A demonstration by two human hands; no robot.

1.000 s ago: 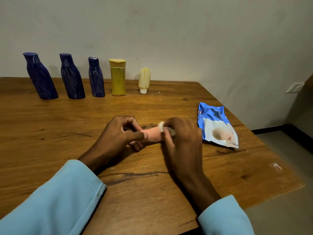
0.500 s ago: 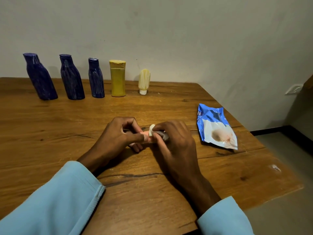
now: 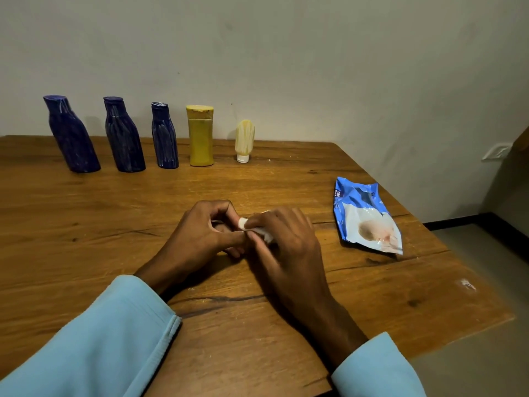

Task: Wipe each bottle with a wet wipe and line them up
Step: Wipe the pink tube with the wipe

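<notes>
My left hand (image 3: 200,239) and my right hand (image 3: 286,253) meet at the middle of the wooden table (image 3: 86,224). The left one grips a small pink bottle, now almost wholly hidden by my fingers. The right one presses a white wet wipe (image 3: 264,234) around that bottle, right up against the left fingertips. Along the back edge stand three dark blue bottles (image 3: 71,136) (image 3: 123,136) (image 3: 164,137), a yellow bottle (image 3: 200,137) and a small cream tube (image 3: 244,140) on its white cap, all in one row.
A blue and white wet-wipe pack (image 3: 366,216) lies flat to the right of my hands, near the table's right edge. A pale wall rises just behind the row of bottles. Beyond the right edge the floor drops away.
My right hand has slid the wipe leftward along the pink bottle until it reaches the left fingers, covering the pink that showed before. The left hand has stayed in place.
</notes>
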